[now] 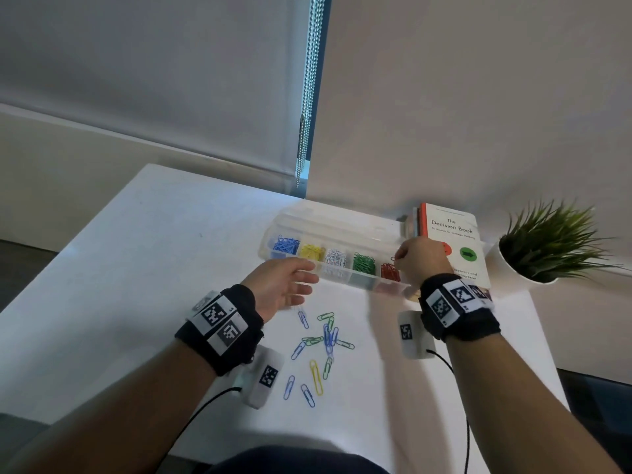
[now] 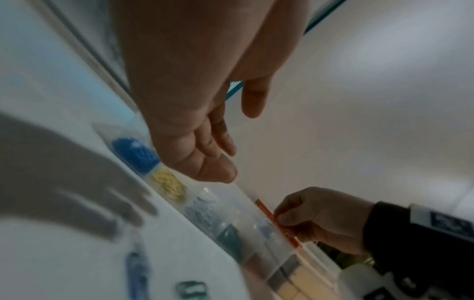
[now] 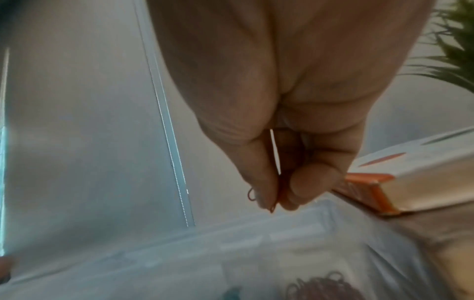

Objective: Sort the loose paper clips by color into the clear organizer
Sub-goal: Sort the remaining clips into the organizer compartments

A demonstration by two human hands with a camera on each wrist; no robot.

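Observation:
The clear organizer lies open on the white table, with blue, yellow, white, green and red clips in separate compartments. My right hand hovers over the red compartment and pinches a red paper clip between thumb and forefinger. My left hand is spread open, fingers straight, near the organizer's front wall below the yellow compartment; whether it touches the wall I cannot tell. Loose blue, green and yellow clips lie scattered on the table in front of me.
A stack of books lies right of the organizer, and a potted green plant stands at the table's far right. A roller blind with a bead chain hangs behind the table. The table's left half is bare white surface.

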